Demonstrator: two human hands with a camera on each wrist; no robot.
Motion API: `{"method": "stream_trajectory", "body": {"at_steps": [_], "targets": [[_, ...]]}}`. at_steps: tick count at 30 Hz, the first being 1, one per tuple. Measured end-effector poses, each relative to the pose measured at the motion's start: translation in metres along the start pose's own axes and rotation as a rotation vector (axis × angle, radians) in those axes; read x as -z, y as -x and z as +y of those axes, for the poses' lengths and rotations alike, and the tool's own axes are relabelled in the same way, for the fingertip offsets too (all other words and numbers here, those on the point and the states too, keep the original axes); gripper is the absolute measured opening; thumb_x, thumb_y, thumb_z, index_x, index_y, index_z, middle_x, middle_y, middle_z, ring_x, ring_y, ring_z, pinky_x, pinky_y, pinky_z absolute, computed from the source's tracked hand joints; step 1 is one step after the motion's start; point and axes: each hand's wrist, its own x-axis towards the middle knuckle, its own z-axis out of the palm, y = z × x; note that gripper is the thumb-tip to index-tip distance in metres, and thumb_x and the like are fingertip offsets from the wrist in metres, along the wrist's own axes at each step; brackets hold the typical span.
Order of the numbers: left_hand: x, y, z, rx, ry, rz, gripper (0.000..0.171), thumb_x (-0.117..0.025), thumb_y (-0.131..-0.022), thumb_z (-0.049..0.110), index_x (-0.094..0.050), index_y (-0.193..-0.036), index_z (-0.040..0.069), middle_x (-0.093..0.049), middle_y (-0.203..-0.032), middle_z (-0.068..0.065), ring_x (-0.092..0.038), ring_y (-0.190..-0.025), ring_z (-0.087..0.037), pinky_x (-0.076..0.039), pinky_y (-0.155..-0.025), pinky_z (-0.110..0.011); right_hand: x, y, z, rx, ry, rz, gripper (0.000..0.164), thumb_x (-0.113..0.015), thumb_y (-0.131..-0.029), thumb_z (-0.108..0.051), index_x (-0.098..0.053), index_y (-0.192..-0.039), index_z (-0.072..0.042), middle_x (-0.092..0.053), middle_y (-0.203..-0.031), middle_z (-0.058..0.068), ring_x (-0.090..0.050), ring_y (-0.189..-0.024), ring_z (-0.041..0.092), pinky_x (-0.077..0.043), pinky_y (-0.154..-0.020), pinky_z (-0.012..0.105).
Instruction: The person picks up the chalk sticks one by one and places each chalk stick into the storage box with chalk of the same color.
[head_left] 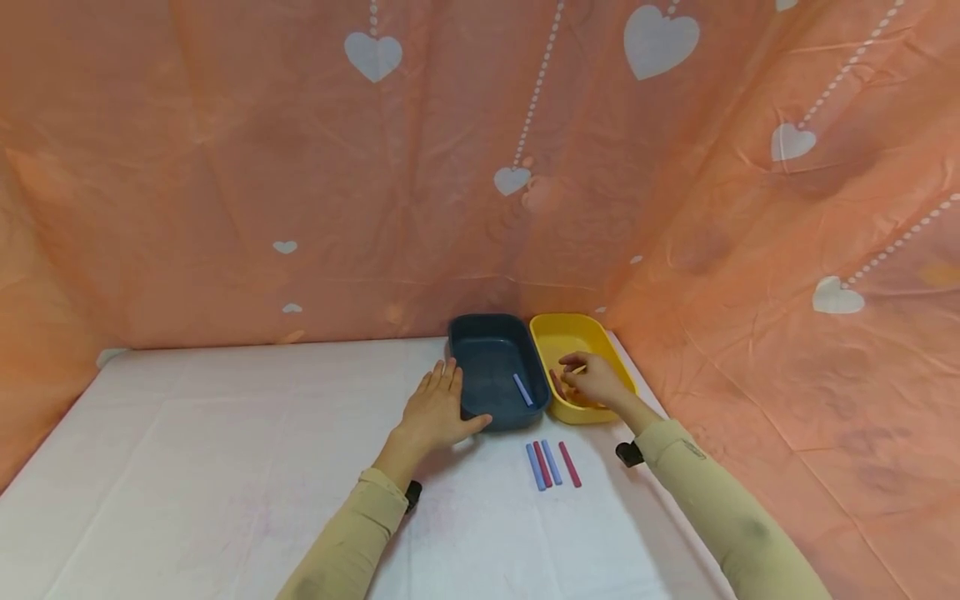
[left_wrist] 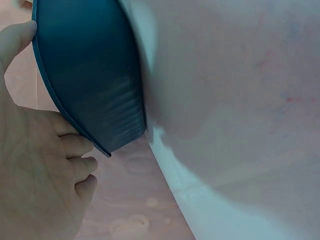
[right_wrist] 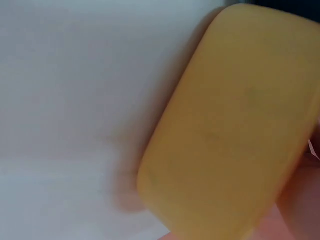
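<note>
My left hand (head_left: pixel 435 408) rests against the left side of a dark blue tray (head_left: pixel 480 358), fingers along its outer wall and thumb near the front corner. In the left wrist view the thumb touches the tray's rim (left_wrist: pixel 45 82). A blue chalk stick (head_left: pixel 522 390) lies inside this tray. My right hand (head_left: pixel 596 381) is over the yellow tray (head_left: pixel 573 329), index finger and thumb apart. Beside its fingertips a red chalk stick (head_left: pixel 557 384) leans in the yellow tray. The right wrist view shows mainly the yellow tray's outer wall (right_wrist: pixel 225 125); the fingers are mostly hidden there.
In front of the trays, several red and blue chalk sticks (head_left: pixel 551 463) lie roughly side by side on the white-covered table (head_left: pixel 225 467). An orange curtain with white hearts (head_left: pixel 450 233) hangs behind the trays and along the right edge.
</note>
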Motion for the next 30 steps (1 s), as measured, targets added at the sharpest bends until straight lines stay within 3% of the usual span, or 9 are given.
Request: {"method": "stream_trajectory", "body": {"at_steps": [18, 30], "targets": [[-0.001, -0.002, 0.002, 0.005, -0.031, -0.018, 0.106, -0.058, -0.095, 0.068, -0.026, -0.16, -0.009, -0.016, -0.17, -0.025, -0.014, -0.159, -0.04, -0.017, -0.128, -0.051, 0.004, 0.049, -0.015, 0.14, -0.04, 0.018, 0.032, -0.066, -0.097, -0.002, -0.064, -0.126, 0.01, -0.067, -0.109, 0.02, -0.062, -0.079, 0.023, -0.055, -0.067, 0.02], [0.001, -0.002, 0.002, 0.005, -0.026, -0.016, 0.106, -0.059, -0.094, 0.068, -0.027, -0.159, -0.01, -0.017, -0.17, -0.025, -0.014, -0.158, -0.041, -0.017, -0.128, -0.051, -0.016, 0.083, -0.003, 0.122, -0.073, 0.015, 0.029, -0.068, -0.096, -0.002, -0.067, -0.124, 0.006, -0.067, -0.101, 0.01, -0.061, -0.081, 0.021, -0.056, -0.067, 0.02]]}}
